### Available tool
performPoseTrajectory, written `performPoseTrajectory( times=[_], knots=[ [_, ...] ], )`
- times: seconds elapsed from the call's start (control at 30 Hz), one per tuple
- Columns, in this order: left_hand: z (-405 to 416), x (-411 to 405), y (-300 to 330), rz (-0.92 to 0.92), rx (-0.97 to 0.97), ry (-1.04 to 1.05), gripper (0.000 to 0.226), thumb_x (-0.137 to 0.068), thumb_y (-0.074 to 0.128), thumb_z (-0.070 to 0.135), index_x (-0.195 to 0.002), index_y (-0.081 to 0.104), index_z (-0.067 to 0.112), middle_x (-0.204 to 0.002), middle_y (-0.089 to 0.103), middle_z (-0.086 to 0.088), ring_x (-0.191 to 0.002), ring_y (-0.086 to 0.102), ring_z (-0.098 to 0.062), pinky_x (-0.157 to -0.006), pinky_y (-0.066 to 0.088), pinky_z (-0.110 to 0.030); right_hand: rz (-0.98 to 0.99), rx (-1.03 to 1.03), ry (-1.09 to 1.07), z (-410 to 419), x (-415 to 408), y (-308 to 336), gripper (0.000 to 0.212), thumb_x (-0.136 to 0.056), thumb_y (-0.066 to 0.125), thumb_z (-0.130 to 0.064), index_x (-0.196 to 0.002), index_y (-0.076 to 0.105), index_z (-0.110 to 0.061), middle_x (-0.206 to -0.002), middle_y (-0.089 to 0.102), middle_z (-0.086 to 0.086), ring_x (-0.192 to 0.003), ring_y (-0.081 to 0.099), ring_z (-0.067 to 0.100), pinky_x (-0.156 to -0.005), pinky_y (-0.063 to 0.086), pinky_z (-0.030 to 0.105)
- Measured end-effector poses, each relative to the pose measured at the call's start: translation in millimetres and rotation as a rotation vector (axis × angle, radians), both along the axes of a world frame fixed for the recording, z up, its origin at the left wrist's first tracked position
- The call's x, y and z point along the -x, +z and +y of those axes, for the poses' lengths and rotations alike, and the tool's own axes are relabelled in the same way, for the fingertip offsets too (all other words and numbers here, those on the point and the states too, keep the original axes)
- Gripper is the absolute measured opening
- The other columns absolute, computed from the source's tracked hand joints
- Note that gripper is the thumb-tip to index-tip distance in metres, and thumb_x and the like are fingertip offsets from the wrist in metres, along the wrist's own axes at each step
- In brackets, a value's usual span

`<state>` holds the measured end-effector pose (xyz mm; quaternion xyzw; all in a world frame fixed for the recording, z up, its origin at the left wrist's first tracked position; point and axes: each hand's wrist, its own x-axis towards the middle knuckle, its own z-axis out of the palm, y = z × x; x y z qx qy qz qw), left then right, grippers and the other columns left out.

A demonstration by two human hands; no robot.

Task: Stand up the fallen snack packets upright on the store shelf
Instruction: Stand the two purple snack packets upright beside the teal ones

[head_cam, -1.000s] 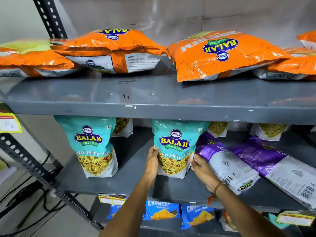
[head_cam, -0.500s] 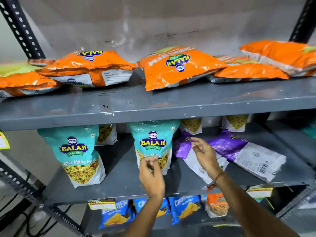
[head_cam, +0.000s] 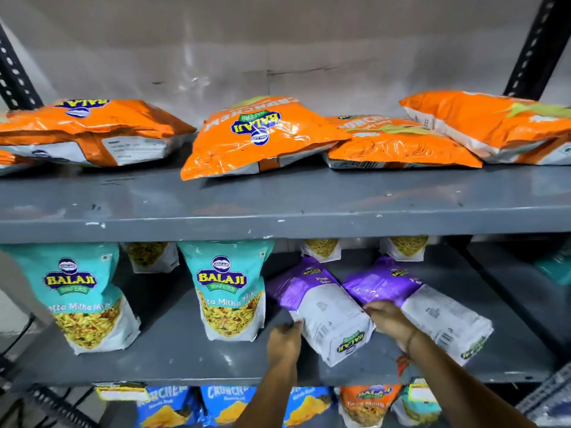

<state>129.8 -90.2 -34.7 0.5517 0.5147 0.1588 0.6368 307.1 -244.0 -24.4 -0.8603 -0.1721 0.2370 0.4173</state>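
Note:
On the middle shelf [head_cam: 173, 356] two teal packets stand upright, one at the left [head_cam: 82, 291] and one in the middle [head_cam: 230, 288]. To their right a purple and white packet [head_cam: 321, 307] lies flat, back side up. My left hand [head_cam: 284, 341] grips its lower left edge and my right hand [head_cam: 389, 322] holds its right edge. A second purple packet [head_cam: 432, 310] lies flat just right of my right hand. On the top shelf [head_cam: 278, 205] several orange packets [head_cam: 262, 137] lie on their sides.
Small packets of yellow snack [head_cam: 321, 248] stand at the back of the middle shelf. Blue and orange packets [head_cam: 225, 403] fill the shelf below. Black slotted posts [head_cam: 537, 44] frame the rack. Price tags [head_cam: 120, 392] hang on the shelf's front edge.
Both hands have left the middle teal packet, which now stands alone. They moved right onto the left purple packet. The view shifted right and up.

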Motion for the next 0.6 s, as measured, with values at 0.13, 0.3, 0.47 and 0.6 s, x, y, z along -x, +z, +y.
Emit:
performPoseTrajectory(
  times=[0.13,0.3,0.47,0.6],
  knots=[
    [-6,-15,9,0.056,-0.074,0.006,0.032,-0.087,0.064,0.039,-0.071,0.068,0.012,-0.098,0.074,-0.018,-0.097,0.069,-0.034,-0.09,0.055,-0.043,0.056,-0.031,0.031,17,-12,6,0.034,-0.071,0.067,-0.039,-0.05,0.063,-0.014,-0.056,0.053,0.001,-0.063,0.05,0.015,-0.064,0.04,0.033],
    [-1,-23,3,0.105,-0.124,0.117,0.024,-0.088,0.064,0.034,-0.076,0.071,0.014,-0.101,0.075,-0.018,-0.099,0.068,-0.035,-0.086,0.05,-0.035,-0.106,-0.026,0.076,31,-22,12,0.039,-0.08,0.066,-0.012,-0.042,0.063,-0.022,-0.067,0.069,0.008,-0.068,0.058,0.014,-0.07,0.047,0.031],
    [-6,-26,7,-0.105,-0.049,0.211,0.013,-0.087,0.068,0.022,-0.079,0.076,0.016,-0.088,0.074,-0.006,-0.084,0.066,-0.019,-0.08,0.047,-0.029,-0.201,-0.175,0.057,29,-18,11,0.03,-0.08,0.059,-0.001,-0.063,0.07,-0.024,-0.08,0.077,0.005,-0.076,0.067,0.016,-0.08,0.054,0.043],
    [-2,-36,26,-0.421,-0.295,0.132,0.025,-0.086,0.065,0.024,-0.074,0.071,0.003,-0.062,0.054,0.006,-0.063,0.045,-0.007,-0.067,0.033,-0.027,-0.355,-0.334,-0.008,17,-10,28,0.015,-0.086,0.057,-0.003,-0.08,0.066,-0.014,-0.072,0.068,-0.002,-0.066,0.058,0.012,-0.071,0.051,0.039]
  ],
)
